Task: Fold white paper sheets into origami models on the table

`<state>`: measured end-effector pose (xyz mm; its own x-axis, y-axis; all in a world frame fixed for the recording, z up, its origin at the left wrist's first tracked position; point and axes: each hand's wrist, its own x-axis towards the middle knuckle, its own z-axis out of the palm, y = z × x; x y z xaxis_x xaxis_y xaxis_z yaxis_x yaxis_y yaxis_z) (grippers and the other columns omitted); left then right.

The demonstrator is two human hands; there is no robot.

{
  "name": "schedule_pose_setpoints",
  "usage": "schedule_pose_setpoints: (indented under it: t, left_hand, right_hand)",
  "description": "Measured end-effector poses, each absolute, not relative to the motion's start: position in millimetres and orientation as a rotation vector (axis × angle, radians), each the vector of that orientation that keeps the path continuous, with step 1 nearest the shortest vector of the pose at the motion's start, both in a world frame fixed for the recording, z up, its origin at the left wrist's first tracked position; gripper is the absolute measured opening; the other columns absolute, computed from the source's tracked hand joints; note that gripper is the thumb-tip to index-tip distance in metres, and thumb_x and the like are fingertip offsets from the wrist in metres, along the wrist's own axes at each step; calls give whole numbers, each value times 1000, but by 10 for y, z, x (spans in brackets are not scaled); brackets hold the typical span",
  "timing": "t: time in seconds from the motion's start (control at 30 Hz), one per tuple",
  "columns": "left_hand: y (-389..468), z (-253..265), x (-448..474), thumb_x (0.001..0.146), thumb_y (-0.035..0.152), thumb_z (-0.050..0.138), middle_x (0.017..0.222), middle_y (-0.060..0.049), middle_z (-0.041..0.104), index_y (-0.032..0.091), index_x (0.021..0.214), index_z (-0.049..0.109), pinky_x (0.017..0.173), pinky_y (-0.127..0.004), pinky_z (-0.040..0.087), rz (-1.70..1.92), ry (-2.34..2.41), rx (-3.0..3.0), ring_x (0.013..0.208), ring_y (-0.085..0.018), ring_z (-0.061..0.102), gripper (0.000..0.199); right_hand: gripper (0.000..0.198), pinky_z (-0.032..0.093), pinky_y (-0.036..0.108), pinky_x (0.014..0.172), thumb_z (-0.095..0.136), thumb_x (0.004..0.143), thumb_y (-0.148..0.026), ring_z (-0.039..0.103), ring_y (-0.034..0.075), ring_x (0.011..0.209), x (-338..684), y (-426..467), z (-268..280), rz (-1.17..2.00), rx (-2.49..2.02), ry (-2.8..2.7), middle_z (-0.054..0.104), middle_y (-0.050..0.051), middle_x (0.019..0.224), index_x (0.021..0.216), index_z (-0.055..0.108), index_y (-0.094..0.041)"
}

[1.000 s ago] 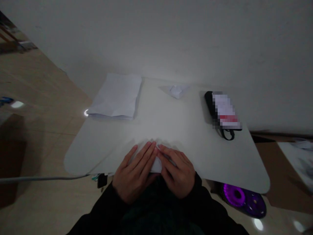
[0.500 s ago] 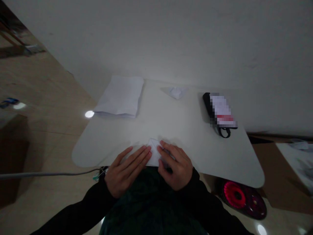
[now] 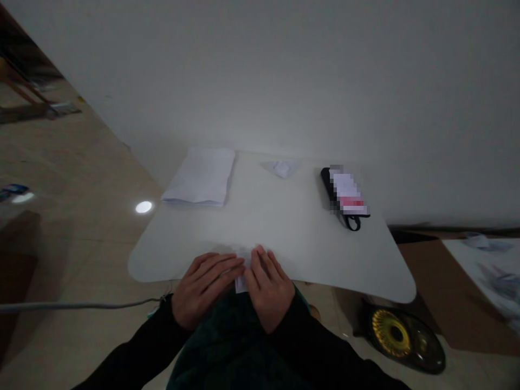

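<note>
A small folded piece of white paper point(image 3: 241, 285) lies at the front edge of the white table, its lower part reaching past the edge. My left hand point(image 3: 205, 290) rests flat from the left, fingers stretched out, with the tips on the paper's left side. From the right, my right hand point(image 3: 268, 291) presses straight fingers down over the paper's right part and hides much of it. Its thumb is not clearly visible. Farther back on the table sits a folded paper boat-like shape point(image 3: 281, 169).
A stack of white paper sheets point(image 3: 201, 177) lies at the table's back left. On the right, a phone point(image 3: 347, 192) with a blurred screen rests on a black looped case. Below the table's right corner stand a yellow-lit speaker point(image 3: 390, 333) and a cardboard box point(image 3: 467, 303).
My right hand has turned and shifted left, its fingers now flat over the paper instead of curled beside it. Less paper shows. The view has shifted slightly, and the speaker light went from red to yellow.
</note>
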<state>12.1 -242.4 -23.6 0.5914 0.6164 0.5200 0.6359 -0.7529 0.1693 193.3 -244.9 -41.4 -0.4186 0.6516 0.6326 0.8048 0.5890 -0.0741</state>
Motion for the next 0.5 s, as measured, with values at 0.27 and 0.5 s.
schedule_pose_setpoints:
  t: [0.27, 0.5]
  left_hand:
    - [-2413, 59, 402, 80, 30, 61, 114, -13, 61, 19, 131, 35, 86, -34, 51, -1535, -1787, -2838, 103, -20, 60, 59]
    - [-2116, 221, 620, 83, 25, 57, 70, 2, 63, 19, 118, 41, 54, -19, 49, -2036, -2165, -2654, 61, -10, 61, 39]
  right_hand:
    - [23, 55, 31, 74, 50, 83, -11, 63, 16, 87, 2195, -2469, 176, 476, -973, -1781, 69, 8, 95, 98, 67, -16]
    - [37, 53, 32, 71, 51, 82, -21, 59, 19, 95, 2295, -2317, 157, 589, -1191, -1516, 58, 12, 112, 119, 52, -17]
